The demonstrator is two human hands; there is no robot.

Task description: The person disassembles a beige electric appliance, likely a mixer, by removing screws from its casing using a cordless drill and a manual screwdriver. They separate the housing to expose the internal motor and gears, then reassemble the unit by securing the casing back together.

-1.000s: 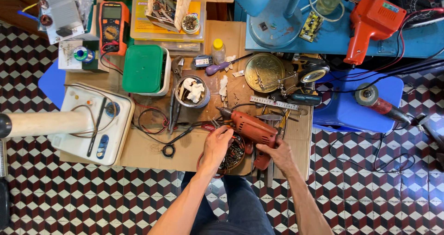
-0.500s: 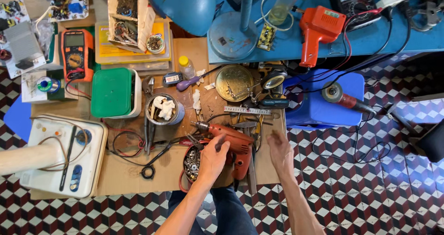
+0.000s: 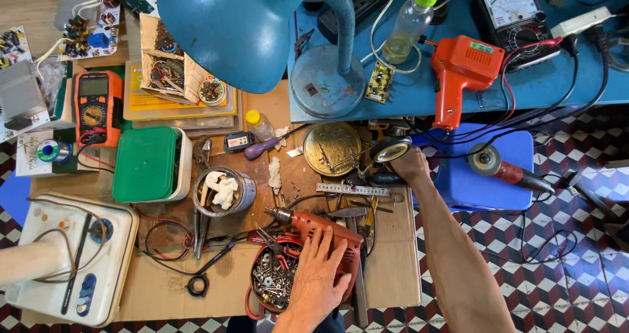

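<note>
L hand (image 3: 319, 277) lies flat and open on the red drill (image 3: 321, 231) near the workbench's (image 3: 393, 267) front edge, pinning it, while R hand (image 3: 411, 164) reaches the right edge, grip hidden, can't tell.

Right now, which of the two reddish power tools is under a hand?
The red drill lying on the cardboard worktop, with the left hand flat on its body. The orange gun-shaped tool lies untouched on the blue table, far from both hands.
</note>
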